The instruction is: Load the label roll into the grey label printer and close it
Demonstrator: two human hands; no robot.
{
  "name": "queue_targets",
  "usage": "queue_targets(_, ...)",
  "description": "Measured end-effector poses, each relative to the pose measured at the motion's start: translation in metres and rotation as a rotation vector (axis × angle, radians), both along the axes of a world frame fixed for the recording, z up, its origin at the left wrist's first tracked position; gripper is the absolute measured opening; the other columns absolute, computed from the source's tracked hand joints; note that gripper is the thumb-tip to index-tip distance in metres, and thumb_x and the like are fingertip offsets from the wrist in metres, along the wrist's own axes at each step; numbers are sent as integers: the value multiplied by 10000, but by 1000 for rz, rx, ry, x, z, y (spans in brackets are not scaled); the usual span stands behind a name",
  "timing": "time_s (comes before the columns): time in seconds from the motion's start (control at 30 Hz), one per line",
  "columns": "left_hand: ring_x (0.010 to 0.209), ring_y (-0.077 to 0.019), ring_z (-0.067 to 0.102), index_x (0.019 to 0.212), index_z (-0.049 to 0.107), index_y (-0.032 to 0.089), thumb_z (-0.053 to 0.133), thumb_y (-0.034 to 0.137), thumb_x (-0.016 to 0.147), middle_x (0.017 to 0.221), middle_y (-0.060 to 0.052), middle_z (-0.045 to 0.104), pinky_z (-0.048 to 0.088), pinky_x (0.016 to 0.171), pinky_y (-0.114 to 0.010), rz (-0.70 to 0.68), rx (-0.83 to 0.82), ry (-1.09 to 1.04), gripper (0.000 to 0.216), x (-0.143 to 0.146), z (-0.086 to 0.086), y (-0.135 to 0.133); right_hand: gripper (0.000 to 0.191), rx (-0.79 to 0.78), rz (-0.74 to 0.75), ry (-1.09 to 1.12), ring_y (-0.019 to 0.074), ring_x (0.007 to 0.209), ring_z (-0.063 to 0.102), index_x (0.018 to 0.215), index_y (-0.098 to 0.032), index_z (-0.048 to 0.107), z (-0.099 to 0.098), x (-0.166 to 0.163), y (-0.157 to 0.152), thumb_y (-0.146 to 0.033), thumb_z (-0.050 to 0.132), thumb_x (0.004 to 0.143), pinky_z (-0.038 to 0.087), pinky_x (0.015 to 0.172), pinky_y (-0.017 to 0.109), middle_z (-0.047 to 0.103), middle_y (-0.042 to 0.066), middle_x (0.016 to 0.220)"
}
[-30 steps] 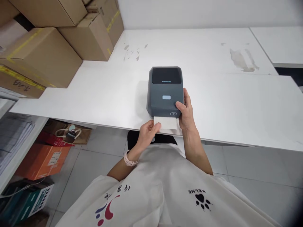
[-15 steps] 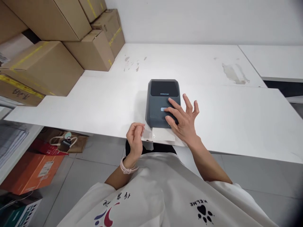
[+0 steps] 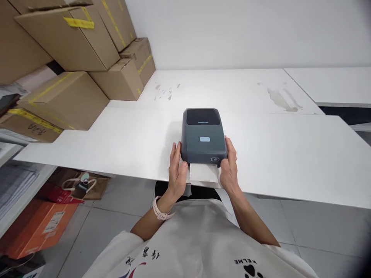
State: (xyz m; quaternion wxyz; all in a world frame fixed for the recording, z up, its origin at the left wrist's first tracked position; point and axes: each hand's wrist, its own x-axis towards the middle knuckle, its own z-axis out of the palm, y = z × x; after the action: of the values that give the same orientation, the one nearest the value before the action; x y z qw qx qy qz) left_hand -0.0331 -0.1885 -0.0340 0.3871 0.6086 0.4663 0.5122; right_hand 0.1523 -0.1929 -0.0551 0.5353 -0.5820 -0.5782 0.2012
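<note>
A dark grey label printer (image 3: 204,148) with a black window and a pale blue button stands on the white table near its front edge. White label paper (image 3: 203,173) sticks out of its front. My left hand (image 3: 176,170) grips the printer's left front corner, fingers along the side and thumb at the front. On the opposite corner, my right hand (image 3: 229,168) holds it the same way. Some fingertips are hidden behind the printer's sides.
Cardboard boxes (image 3: 69,100) with yellow tape are stacked at the table's left end. A white wall (image 3: 232,34) rises behind. Below on the left are a paper bag (image 3: 100,189) and an orange box (image 3: 43,227). The tabletop (image 3: 275,154) has worn patches.
My right hand has left the button and moved to the printer's right side. My left hand has opened from a curl and taken hold of the left side. The view has tilted slightly upward.
</note>
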Motion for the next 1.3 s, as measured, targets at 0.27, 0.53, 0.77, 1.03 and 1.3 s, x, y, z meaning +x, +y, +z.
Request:
queue_targets(0.27,1348,-279,554,1473,531,281,582,467,951,1514,-106,564,483,1075,-424,127,107,97,557,-4,38,85,780,232,-64,-182,360,1615,215,1671,-386,103,68,15,76,-743,253,994,124,1294,644,282,54,1715)
queue_targets(0.53,828,-281,658,1509,474,167,559,325,859,820,-48,693,451,741,-365,-101,-245,727,675,-7,46,122,880,325,-80,-337,393,1595,227,1670,-387,28,114,36,179,-748,404,961,203,1246,693,243,59,1725)
queue_targets(0.77,861,-298,663,1420,547,150,531,219,804,866,-75,715,425,713,-356,-74,-215,731,620,-2,39,131,504,198,112,-527,401,1407,496,1423,-257,566,117,24,146,-508,479,995,320,1202,638,630,118,1437)
queue_targets(1.03,825,-266,661,1370,583,197,566,203,785,774,-24,678,415,683,-336,-45,-247,664,586,-1,38,130,777,-367,521,-1076,437,1231,641,1471,-187,543,89,-4,158,-456,758,775,502,1025,582,644,193,1393)
queue_targets(1.3,728,-222,600,1390,552,180,566,242,780,689,18,599,373,651,-321,-68,-271,500,614,-5,30,130,812,-65,503,-249,343,1245,665,1430,-305,602,111,73,100,-446,880,680,559,1044,484,627,81,1473)
